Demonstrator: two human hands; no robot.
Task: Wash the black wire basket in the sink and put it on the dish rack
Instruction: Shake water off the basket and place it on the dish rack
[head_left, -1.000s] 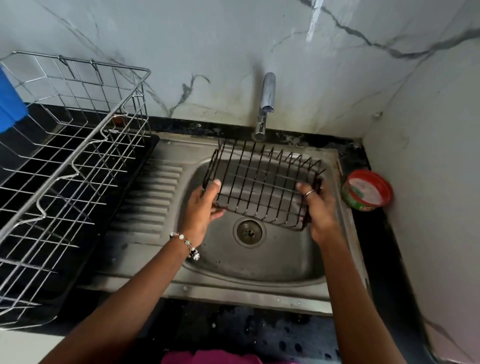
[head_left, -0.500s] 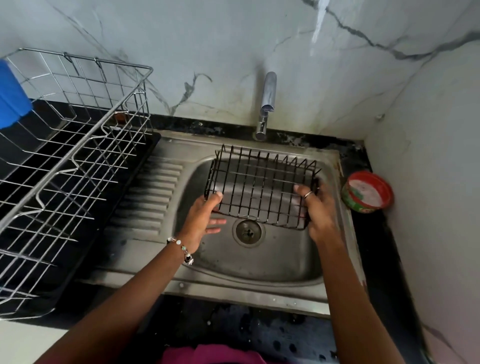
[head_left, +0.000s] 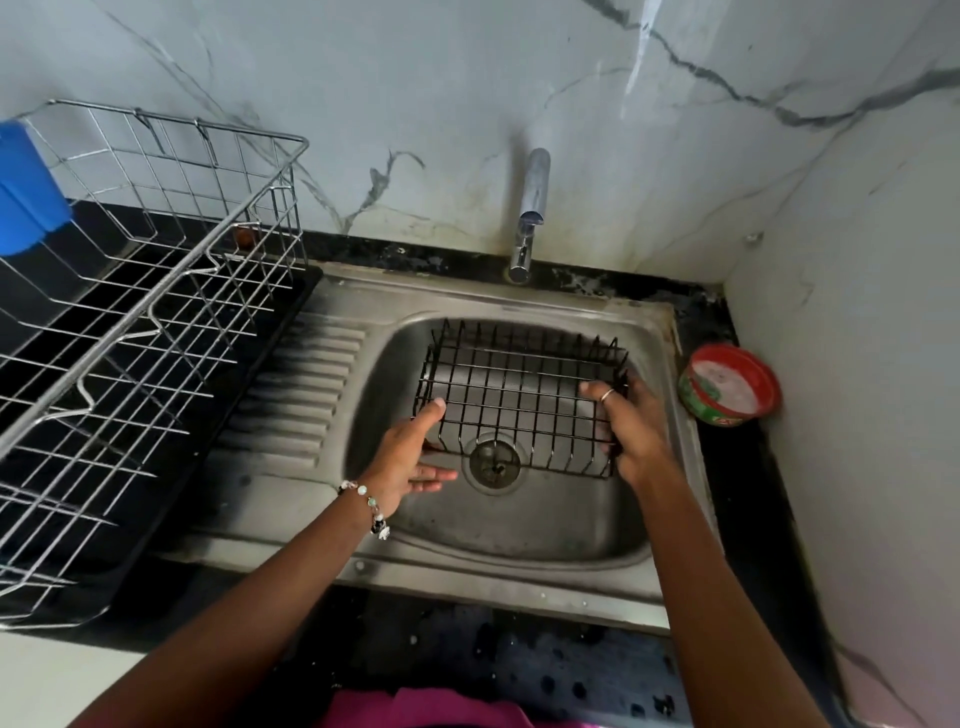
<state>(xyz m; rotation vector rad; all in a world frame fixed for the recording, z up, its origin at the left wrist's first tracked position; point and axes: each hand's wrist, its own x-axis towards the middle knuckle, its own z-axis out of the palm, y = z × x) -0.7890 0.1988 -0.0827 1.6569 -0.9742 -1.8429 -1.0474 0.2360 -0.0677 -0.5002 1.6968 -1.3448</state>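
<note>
Since a second ago the black wire basket (head_left: 519, 400) has come down from level with the sink's rim into the basin, and both hands have dropped with it.

The basket now sits low in the steel sink (head_left: 519, 530), in the centre of the frame, tilted so its grid bottom faces the camera and its prongs point toward the back wall. Its near lower edge hangs just above the drain (head_left: 493, 462). The left hand (head_left: 410, 457) is at the basket's lower left corner: the thumb lies up along the side wires, while the other fingers stretch out straight below the basket, so this hand braces rather than clasps. The right hand (head_left: 623, 426), wearing a ring, grips the right side, its fingers curled round the wires. A beaded bracelet (head_left: 371, 506) circles the left wrist.

The tap (head_left: 527, 218) stands above the basin at the back, and no stream shows beneath its spout. At the left of the frame a silver dish rack (head_left: 156, 322) rests on a black tray, with only bare wires showing inside it; a blue object (head_left: 26, 197) shows at the upper left edge beyond it. At the right, on the dark counter beside the sink, sits a red-rimmed round tub (head_left: 730, 384) holding something whitish.
</note>
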